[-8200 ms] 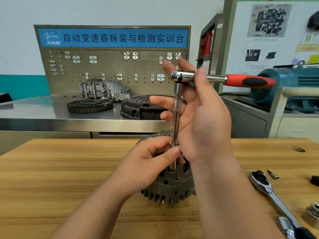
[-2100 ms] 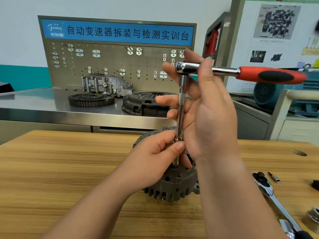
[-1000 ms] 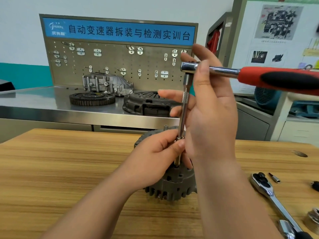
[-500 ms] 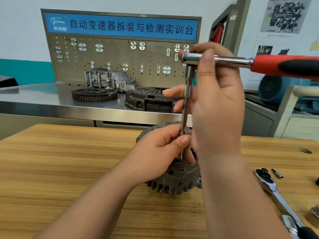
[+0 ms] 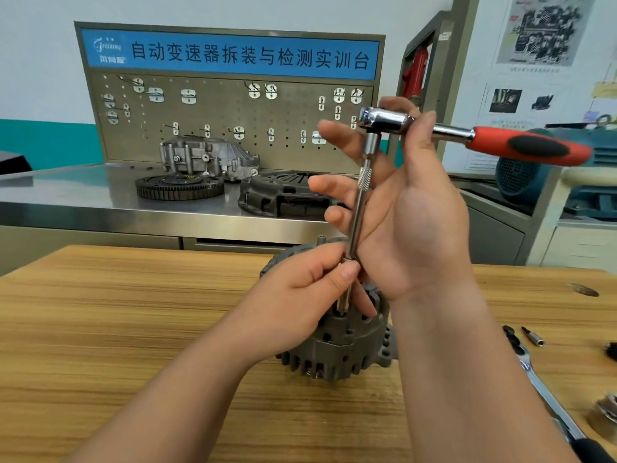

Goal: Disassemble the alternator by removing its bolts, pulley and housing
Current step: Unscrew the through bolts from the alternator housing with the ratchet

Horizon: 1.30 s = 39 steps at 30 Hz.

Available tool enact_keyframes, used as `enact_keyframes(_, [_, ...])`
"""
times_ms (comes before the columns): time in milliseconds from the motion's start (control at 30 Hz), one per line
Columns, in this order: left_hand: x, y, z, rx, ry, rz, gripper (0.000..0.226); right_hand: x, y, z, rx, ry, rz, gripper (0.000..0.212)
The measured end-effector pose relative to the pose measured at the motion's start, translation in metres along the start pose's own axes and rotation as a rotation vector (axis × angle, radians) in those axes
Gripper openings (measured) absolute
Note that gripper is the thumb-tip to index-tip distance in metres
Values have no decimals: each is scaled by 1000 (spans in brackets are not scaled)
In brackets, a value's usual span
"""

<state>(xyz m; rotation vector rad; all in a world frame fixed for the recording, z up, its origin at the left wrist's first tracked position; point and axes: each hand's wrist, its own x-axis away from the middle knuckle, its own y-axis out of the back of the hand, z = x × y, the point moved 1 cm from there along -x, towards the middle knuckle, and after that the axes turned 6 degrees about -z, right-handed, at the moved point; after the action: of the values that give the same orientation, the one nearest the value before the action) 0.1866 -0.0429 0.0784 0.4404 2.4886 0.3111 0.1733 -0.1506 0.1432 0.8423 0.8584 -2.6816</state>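
head view: one camera, looking down at both my hands.
left hand [image 5: 300, 302]: thumb and fingers pinch the lower end of the extension bar [image 5: 359, 212].
right hand [image 5: 420, 222]: thumb and forefinger clamp the head of the red-handled ratchet [image 5: 527, 147]; the other fingers spread loosely behind the bar.
alternator [image 5: 337, 349]: directly under my left grip, on the wooden table [image 5: 133, 312], with the bar's tip down in its top.

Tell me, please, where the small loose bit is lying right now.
The small bit lies on the wooden table at the right, beside the spare ratchet's head.
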Motion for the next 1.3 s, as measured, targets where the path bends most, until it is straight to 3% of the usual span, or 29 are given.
enact_keyframes(133, [0,1,-2,-28,2,-11,32,1,0,-2,54,27,-12,29])
enact_keyframes(300, [-1,1,-3,-75,50,-39,31,6,-4,2,686,488,-127,12])
enact_keyframes(367, [-1,1,-2,-84,60,-56,26,7,-4,1,750,578,-147,12])
enact_keyframes(467, [-1,0,-3,-65,61,-59,30,8,-5,-3,509,385,-178,16])
enact_keyframes(600, [0,-2,-4,5,68,-39,36,4,-4,-3,61,52,-73,31])
enact_keyframes(767, [0,0,-2,-35,38,-28,24,3,-2,-2,32,8,-18,32])
enact_keyframes(867, [-2,-1,-1,-77,24,-28,28,5,-2,-2,297,205,-119,23])
enact_keyframes(967, [-2,-1,0,-94,36,-31,38,6,-5,0,754,598,-171,11])
enact_keyframes(1033, [-2,0,2,-101,34,-29,33,8,-5,-2,834,698,-182,10])
enact_keyframes(1133, [-2,-1,0,-79,45,-30,36,9,-7,-4,517,419,-205,16])
enact_keyframes(1233, [-2,1,-2,-63,33,-17,35,6,-6,-4,139,99,-88,28])
enact_keyframes(1300, [-1,1,-3,-48,28,3,28,3,-5,-1,21,4,-35,32])
